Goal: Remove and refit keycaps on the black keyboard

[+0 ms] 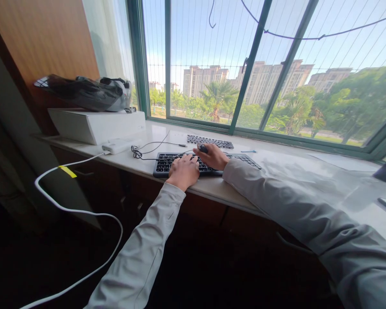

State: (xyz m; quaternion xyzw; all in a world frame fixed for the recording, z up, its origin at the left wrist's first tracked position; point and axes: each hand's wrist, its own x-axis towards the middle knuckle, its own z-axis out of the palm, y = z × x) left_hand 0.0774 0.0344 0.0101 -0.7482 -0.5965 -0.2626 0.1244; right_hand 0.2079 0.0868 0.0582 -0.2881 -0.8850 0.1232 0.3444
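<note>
A black keyboard (163,165) lies flat on the white windowsill counter. My left hand (184,171) rests on its left half, palm down, with the fingers stretched over the keys. My right hand (212,156) is above the middle of the keyboard, its fingers closed around a small dark rounded object (202,148). The lower part of that object is hidden, so its kind is unclear. Behind the keyboard lies a second, thinner set of dark keys (210,141). A thin black cable (137,151) is bunched to the left, with its plug end near the keyboard.
A white power strip (117,146) with a white cord (73,209) sits at left, before a white box (112,127) bearing a dark plastic-wrapped bundle (86,92). A small blue stick (248,151) lies right of the keys. The barred window (193,121) runs along the back.
</note>
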